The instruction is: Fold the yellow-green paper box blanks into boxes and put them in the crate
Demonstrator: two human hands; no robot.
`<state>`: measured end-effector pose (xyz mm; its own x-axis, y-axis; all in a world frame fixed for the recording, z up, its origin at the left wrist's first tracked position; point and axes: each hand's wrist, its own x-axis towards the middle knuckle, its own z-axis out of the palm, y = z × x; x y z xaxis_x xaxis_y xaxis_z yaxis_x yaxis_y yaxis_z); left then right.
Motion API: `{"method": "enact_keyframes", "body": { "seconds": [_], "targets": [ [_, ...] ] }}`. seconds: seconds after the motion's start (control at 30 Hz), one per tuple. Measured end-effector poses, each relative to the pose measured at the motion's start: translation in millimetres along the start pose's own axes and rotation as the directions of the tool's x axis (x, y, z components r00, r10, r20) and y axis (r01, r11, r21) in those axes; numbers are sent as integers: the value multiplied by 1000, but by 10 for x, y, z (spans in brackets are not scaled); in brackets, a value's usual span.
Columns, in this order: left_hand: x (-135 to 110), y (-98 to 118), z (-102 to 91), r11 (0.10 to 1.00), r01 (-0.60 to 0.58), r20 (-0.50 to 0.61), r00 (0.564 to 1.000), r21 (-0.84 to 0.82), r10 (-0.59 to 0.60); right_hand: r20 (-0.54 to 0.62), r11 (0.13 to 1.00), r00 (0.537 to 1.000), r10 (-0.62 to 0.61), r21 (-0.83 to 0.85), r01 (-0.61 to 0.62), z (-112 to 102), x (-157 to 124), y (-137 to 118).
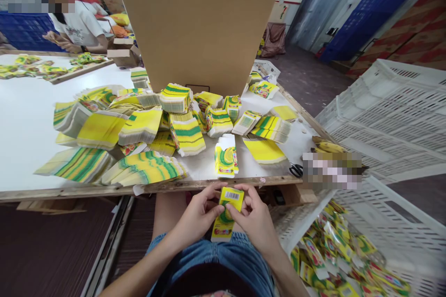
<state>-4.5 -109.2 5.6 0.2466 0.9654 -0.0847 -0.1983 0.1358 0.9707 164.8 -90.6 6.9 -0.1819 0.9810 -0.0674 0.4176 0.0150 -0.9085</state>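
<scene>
We hold one flat yellow-and-green printed card carton (223,229) over the lap, just off the front edge of the white table (21,148) with its raw wooden rim (87,192). Our left hand (202,211) and right hand (255,213) both pinch it, one at each side, thumbs laid on its printed face. Between that rim and our blue denim shorts (186,257) we have a gap for the hands to move in. White surface shows widely along the table's left part, and a narrower strip runs around one white-flapped yellow carton (226,157), which lies alone near the front edge. Behind it, the tall brown cardboard panel (205,23) bounds our reach; at the right, one pair of black-handled scissors (296,170) rests at the corner, beside yellow bananas (325,146), partly blurred and uncountable. Counting on, we see two fanned stacks of striped cartons, one (75,164) at the front left and one (142,169) next to it; the piles behind overlap too much to count. Two white slatted plastic crates stand at our right, the nearer (397,206) holding many filled packets (334,246), the other (390,116) beyond it. One co-worker (81,25) sits across at the far left.
</scene>
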Motion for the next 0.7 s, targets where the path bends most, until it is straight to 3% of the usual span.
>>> {"method": "enact_keyframes", "body": {
  "seconds": [0.13,0.27,0.33,0.47,0.53,0.63,0.7],
  "targets": [
    [1,26,-20,1000,4,9,1000,28,-5,-36,1000,999,-27,9,28,-16,1,4],
    [10,63,-77,1000,-6,-42,999,6,6,52,984,995,-82,165,72,-99,-2,47],
    [23,59,-75,1000,12,-19,1000,-20,-13,36,971,996,-85,229,74,-113,6,88],
    [49,-27,61,999,28,-17,999,-30,-29,-47,933,998,-48,355,62,-83,13,146],
    [64,-73,154,1000,14,-7,1000,9,-14,-56,930,997,-46,362,63,-182,-10,149],
    [146,-85,184,962,-111,29,994,250,107,-52,993,998,-46,107,51,-653,-86,149],
    [266,-65,93,810,-229,34,967,540,251,-143,962,988,-51,-274,10,-1095,-141,169]
  ]
}}
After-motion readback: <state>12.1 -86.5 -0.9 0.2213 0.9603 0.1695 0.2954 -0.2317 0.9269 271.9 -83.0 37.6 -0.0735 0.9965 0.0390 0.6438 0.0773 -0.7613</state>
